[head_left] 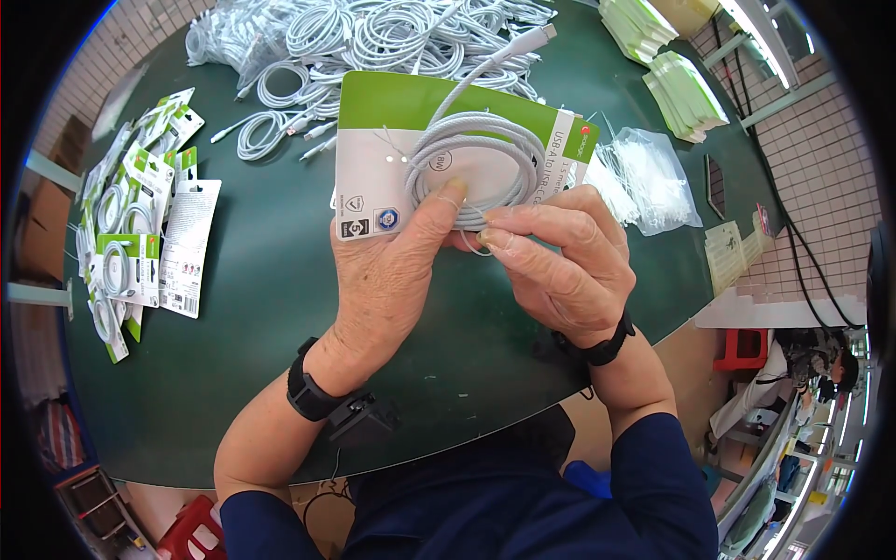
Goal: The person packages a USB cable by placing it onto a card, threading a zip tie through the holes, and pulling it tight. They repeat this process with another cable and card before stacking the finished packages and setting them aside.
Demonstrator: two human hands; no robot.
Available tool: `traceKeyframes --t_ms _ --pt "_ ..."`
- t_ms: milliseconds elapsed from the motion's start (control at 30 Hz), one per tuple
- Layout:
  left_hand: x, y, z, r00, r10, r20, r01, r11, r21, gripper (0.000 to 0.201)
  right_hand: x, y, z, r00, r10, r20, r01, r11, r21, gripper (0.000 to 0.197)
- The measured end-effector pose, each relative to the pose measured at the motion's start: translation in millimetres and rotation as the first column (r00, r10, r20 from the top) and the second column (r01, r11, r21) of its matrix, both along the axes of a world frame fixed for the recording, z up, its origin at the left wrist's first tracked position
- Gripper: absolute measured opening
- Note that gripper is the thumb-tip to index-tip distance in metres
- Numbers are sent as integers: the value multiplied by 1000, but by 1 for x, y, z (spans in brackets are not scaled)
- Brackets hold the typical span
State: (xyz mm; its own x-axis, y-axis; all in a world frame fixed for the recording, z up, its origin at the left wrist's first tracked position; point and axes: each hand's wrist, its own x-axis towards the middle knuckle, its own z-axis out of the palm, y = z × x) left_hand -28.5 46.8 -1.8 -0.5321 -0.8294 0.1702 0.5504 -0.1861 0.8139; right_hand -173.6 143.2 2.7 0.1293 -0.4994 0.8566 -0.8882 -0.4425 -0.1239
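Observation:
My left hand (381,280) grips a green-and-white packaging card (373,107), its thumb pressing a coiled white braided USB cable (530,154) flat against the front. One plug of the cable (530,41) sticks up past the card's top right. At the coil's lower edge, the thumb and forefinger of my right hand (574,261) pinch a thin white tie (473,246), which loops down below the card. Another tie's loose ends (388,140) poke out on the coil's left side. The card's back and my left fingers behind it are mostly hidden.
Loose coiled cables (373,33) are heaped at the back of the green table (448,373). Carded cables (131,224) are piled at the left. To the right lie a bag of white ties (653,182), stacks of cards (684,98) and a dark phone-like slab (715,187).

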Motion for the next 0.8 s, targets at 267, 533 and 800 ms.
traceKeyframes --t_ms 267,533,800 --pt "0 1 -2 1000 -2 1 2 1000 17 35 -2 -2 -3 1000 -8 -6 8 1000 6 41" --pt "-2 0 -8 1000 -8 16 8 1000 -2 34 -1 -14 -6 987 19 161 -24 999 27 31" --pt "-2 -2 -13 998 -16 62 18 999 -41 28 -5 -14 1 999 5 47 -10 994 111 28"
